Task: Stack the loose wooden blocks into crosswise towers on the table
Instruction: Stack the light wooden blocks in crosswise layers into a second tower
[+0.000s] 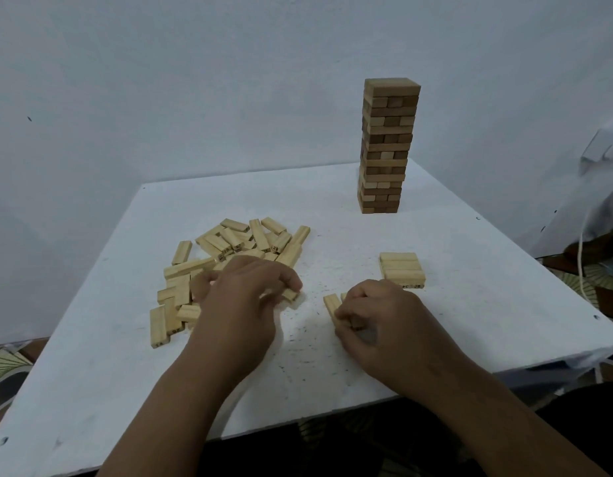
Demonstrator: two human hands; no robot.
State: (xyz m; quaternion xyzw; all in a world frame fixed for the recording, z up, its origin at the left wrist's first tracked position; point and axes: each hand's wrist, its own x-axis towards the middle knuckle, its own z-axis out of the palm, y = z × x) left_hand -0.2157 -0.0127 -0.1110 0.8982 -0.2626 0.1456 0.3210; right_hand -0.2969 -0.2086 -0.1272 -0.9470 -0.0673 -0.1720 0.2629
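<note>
The loose blocks [229, 266] lie heaped on the near-left of the table [332, 356], so my left hand [245, 297] reaches there, fingers curled and pinching one block [292, 295] at the heap's right edge. My right hand [377, 318] curls over a few blocks [332, 306] side by side, probably squaring them into a row. That row would go crosswise on the started layer [401, 269] just beyond, well clear of the finished tower [386, 146] at the far right.

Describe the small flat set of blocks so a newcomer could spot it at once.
On the white table, look in front of the tall tower, toward the right edge. The flat set lies just beyond the right hand: blocks tight side by side, unlike the scattered pile.
</note>
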